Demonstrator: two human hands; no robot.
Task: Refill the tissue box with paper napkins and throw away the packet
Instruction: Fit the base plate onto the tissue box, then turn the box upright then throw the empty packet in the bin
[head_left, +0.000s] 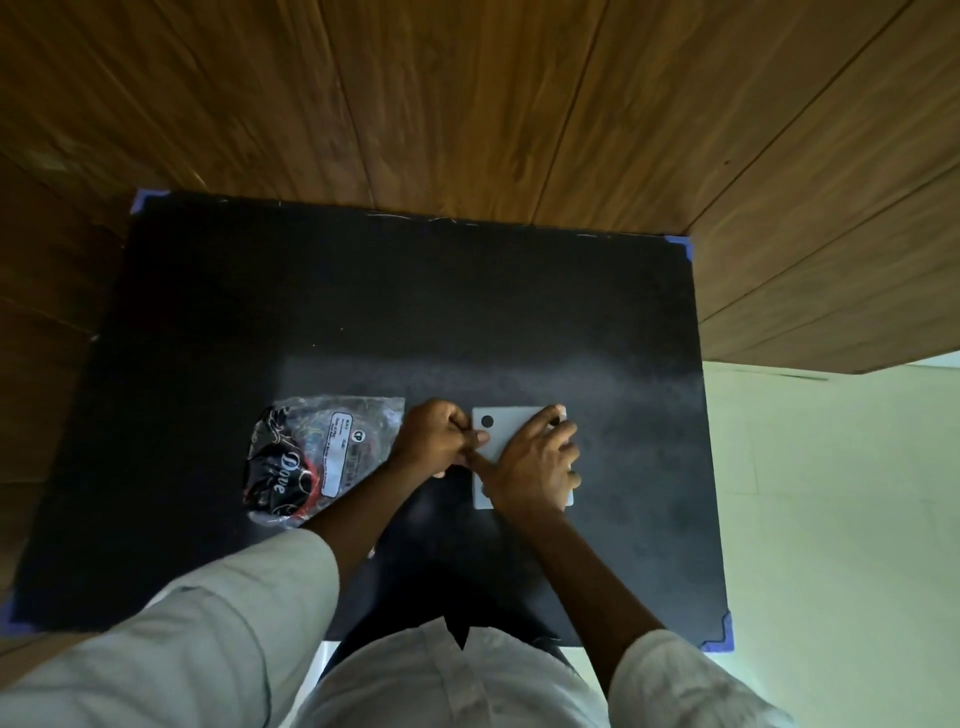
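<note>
Right hand is lying spread open on the grey box — left hand is pinching its left edge; packet is lying just left.

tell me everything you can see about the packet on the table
The packet is a crinkly clear plastic bag printed in black and red, with the word "Dove" in white script and a white label strip along it. It looks rumpled and flattish; whether it is empty cannot be told. It lies on the black table, left of the grey box. The left hand is just right of its top corner, and the left forearm passes over its near right edge. Neither hand holds it.
</note>
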